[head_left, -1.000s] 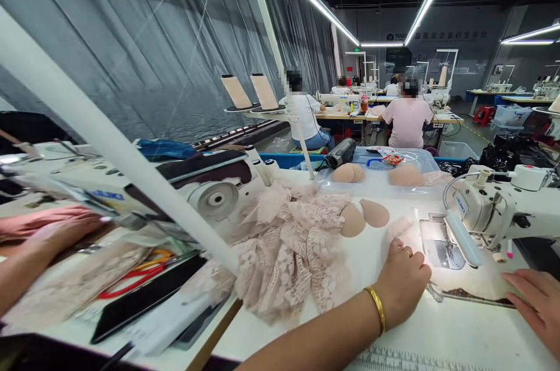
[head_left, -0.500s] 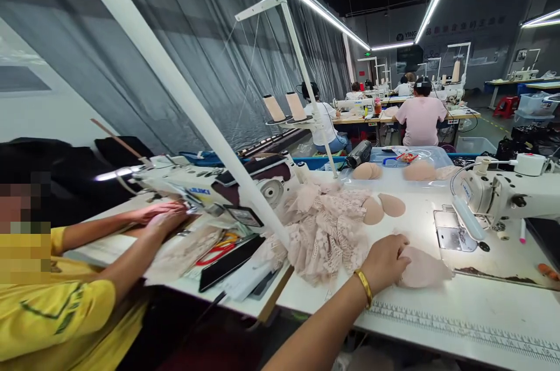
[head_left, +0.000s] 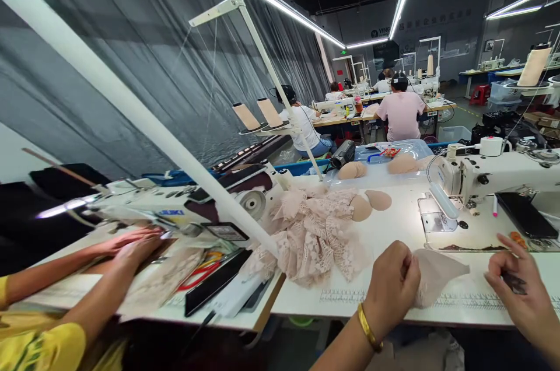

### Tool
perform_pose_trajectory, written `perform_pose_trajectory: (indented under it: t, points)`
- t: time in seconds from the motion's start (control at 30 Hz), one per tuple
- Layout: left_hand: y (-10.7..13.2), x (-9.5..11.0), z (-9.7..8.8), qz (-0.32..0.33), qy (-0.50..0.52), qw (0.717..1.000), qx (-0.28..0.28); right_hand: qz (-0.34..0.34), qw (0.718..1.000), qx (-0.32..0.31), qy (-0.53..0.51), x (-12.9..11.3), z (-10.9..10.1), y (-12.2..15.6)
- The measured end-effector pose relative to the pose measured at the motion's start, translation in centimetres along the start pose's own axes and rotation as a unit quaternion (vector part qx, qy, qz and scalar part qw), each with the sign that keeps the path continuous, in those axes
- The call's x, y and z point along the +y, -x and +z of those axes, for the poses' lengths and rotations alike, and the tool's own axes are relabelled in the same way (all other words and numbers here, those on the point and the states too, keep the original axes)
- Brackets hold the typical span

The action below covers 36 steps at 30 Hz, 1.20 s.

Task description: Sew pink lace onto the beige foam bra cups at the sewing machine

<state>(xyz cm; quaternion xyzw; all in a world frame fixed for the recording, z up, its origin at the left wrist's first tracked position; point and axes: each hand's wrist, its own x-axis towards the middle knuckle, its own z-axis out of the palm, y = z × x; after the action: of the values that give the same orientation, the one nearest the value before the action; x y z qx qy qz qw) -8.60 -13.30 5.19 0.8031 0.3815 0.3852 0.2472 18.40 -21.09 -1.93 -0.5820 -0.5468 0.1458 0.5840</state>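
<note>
My left hand (head_left: 391, 286), with a gold bangle at the wrist, is closed on the edge of a beige bra cup (head_left: 440, 277). The cup's pointed end faces right, above the table's front edge. To the right of it my right hand (head_left: 527, 295) curls around a small dark tool (head_left: 514, 282), which looks like thread snips; the index finger sticks up. Left of my hands lies a heap of beige lace (head_left: 315, 237). Two more flat beige cups (head_left: 378, 200) rest beside the heap.
A sewing machine (head_left: 516, 170) stands at the right, its lamp lit, with a phone (head_left: 527, 216) near it. A printed ruler (head_left: 345, 296) runs along the front edge. At left, a co-worker's hands (head_left: 135, 245) work at another machine. Red-handled scissors (head_left: 199, 275) lie between.
My right hand has come into view at the right with the small dark tool. My left hand has lifted the cup toward the front edge. The view has swung right.
</note>
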Motion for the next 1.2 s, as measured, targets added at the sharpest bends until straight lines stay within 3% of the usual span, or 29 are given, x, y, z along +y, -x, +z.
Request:
perform_pose_trajectory:
  t: [0.1, 0.2, 0.27, 0.37, 0.47, 0.53, 0.6, 0.67, 0.8, 0.97, 1.07, 1.2]
  points:
    - [0.7, 0.6, 0.4, -0.013, 0.009, 1.000, -0.002, 0.057, 0.997, -0.049, 0.036, -1.2, 1.0, 0.5]
    - [1.3, 1.2, 1.1, -0.023, 0.029, 0.999, -0.010, 0.063, 0.996, -0.056, -0.006, -2.8, 1.3, 1.5]
    - [1.6, 1.7, 1.8, -0.048, 0.085, 0.995, -0.028, 0.069, 0.987, -0.133, -0.061, -4.6, 1.9, 2.2]
    - [1.8, 2.4, 2.9, -0.125, 0.244, 0.959, -0.076, 0.120, 0.947, -0.257, -0.151, -7.2, 3.4, 2.5]
    - [1.9, 2.5, 3.8, -0.192, 0.367, 0.905, -0.094, 0.175, 0.929, -0.272, -0.179, -7.9, 4.6, 2.4]
    - [2.0, 2.1, 4.0, -0.210, 0.391, 0.891, -0.097, 0.196, 0.928, -0.262, -0.180, -7.6, 4.7, 2.3]
    - [2.1, 1.5, 3.9, -0.209, 0.366, 0.901, -0.101, 0.194, 0.932, -0.254, -0.171, -7.3, 4.4, 2.2]
    - [2.1, 0.9, 3.5, -0.189, 0.290, 0.933, -0.104, 0.189, 0.937, -0.250, -0.156, -7.0, 3.8, 2.0]
    - [1.7, 0.8, 2.3, -0.090, 0.115, 0.982, -0.120, 0.187, 0.930, -0.262, -0.176, -6.6, 3.0, 1.3]
    - [1.0, 1.7, 1.9, 0.017, 0.072, 0.986, -0.147, 0.179, 0.924, -0.291, -0.171, -5.9, 2.9, 0.7]
    - [0.9, 1.8, 2.2, -0.006, 0.050, 0.986, -0.156, 0.156, 0.943, -0.273, -0.112, -4.9, 2.6, 0.9]
    - [1.0, 1.6, 2.6, -0.046, 0.035, 0.989, -0.135, 0.086, 0.981, -0.170, 0.021, -3.9, 1.6, 1.6]
